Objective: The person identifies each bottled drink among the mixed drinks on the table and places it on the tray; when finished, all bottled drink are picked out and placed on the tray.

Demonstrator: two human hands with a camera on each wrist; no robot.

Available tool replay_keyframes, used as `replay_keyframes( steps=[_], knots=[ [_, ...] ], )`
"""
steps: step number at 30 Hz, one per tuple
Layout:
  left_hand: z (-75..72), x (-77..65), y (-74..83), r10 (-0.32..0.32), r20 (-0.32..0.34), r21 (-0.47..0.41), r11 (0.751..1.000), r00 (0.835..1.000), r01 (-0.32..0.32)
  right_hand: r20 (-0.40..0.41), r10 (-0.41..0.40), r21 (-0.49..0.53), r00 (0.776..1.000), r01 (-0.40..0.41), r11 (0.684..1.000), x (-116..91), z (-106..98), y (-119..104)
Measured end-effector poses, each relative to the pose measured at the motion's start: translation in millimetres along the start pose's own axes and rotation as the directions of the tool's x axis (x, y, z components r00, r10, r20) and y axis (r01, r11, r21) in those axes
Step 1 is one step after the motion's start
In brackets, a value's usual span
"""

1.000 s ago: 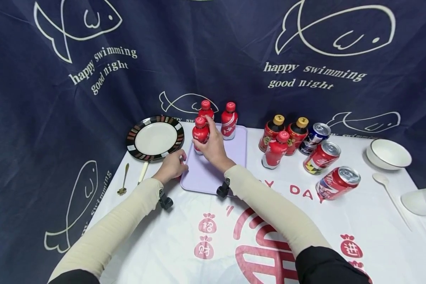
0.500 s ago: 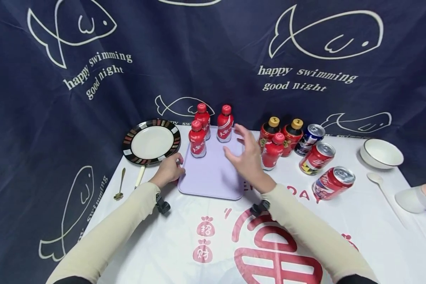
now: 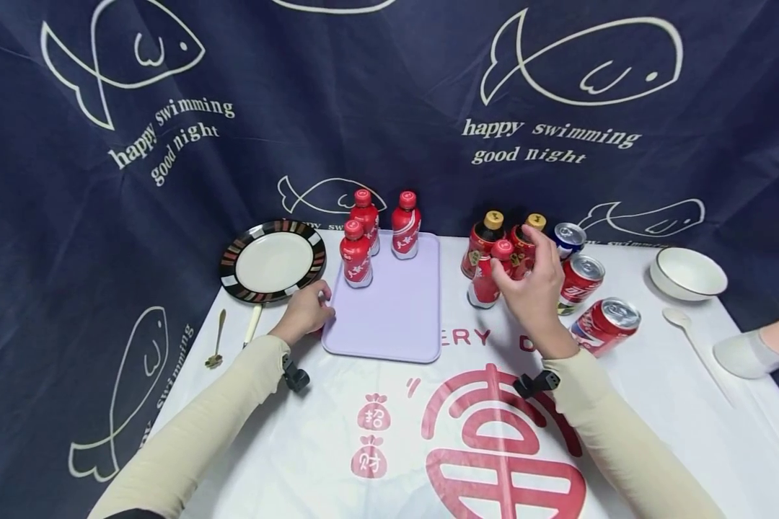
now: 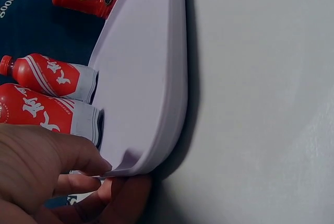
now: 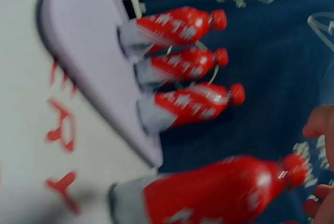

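My left hand pinches the left rim of a lilac tray; the left wrist view shows the thumb above the rim and fingers beneath. Three red bottles with red caps stand upright toward the tray's back: a front-left bottle, a back-left bottle and a right-hand bottle. To the right of the tray, my right hand is spread beside a matching red bottle on the table. In the right wrist view, that bottle appears apart from the fingers.
Behind the right hand stand dark bottles with yellow caps, a blue can and red cans. Farther right are a white bowl, a spoon and a pink-topped cup. A rimmed plate and small gold spoon lie left.
My right hand has let go of the front-left bottle on the tray and moved right to the bottle beside the dark ones. The left hand keeps its hold on the tray rim.
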State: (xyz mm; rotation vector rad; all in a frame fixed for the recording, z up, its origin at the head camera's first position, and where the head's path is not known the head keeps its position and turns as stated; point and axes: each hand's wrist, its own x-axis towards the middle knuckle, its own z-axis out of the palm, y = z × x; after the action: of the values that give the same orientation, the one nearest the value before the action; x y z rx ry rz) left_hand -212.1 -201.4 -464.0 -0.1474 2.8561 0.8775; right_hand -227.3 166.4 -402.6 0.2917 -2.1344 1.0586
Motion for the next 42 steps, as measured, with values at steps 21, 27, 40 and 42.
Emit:
replay_keyframes(
  steps=[21, 27, 40, 42],
  knots=[
    [-0.8, 0.8, 1.5, -0.002, -0.004, 0.035, 0.999, 1.0, 0.002, 0.166, 0.143, 0.126, 0.976, -0.165, 0.978, -22, 25, 41],
    [0.0, 0.5, 2.2, -0.036, 0.03, 0.002, 0.999, 0.999, 0.036, 0.131, 0.146, 0.136, 0.981, -0.164, 0.977, -26, 32, 47],
    [-0.3, 1.1, 3.0, -0.035, 0.025, 0.008, 0.999, 0.999, 0.035, 0.127, 0.137, 0.141, 0.982, -0.155, 0.978, -29, 30, 45],
    [-0.4, 1.2, 3.1, -0.035, 0.024, 0.009, 0.999, 0.999, 0.035, 0.118, 0.143, 0.145, 0.983, -0.16, 0.976, -30, 30, 45]
  ],
)
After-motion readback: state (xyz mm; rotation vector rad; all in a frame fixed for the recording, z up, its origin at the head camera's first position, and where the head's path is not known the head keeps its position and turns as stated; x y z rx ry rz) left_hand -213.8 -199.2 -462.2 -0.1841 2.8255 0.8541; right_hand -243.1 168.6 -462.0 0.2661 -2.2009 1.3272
